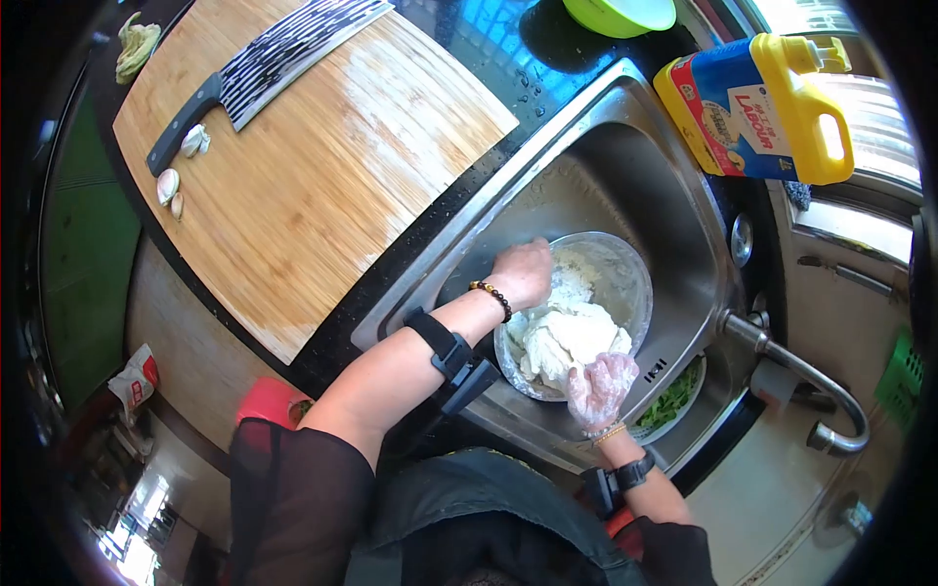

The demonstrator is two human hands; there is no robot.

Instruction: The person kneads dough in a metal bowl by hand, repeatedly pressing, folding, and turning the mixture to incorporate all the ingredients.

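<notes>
A metal bowl (642,293) sits in the sink, with a lump of white dough (567,337) and loose flour inside. My left hand (525,273), a beaded bracelet on its wrist, is closed at the bowl's upper left rim. Coated in flour, my right hand (601,389) has its fingers curled against the lower right side of the dough; its fingertips are partly hidden there.
Left of the sink (684,215) lies a wooden board (322,186) with a cleaver (283,59) and garlic (168,186). A yellow jug (752,107) stands beyond the sink. At the right are a faucet (801,366) and green leaves (669,402) in a bowl.
</notes>
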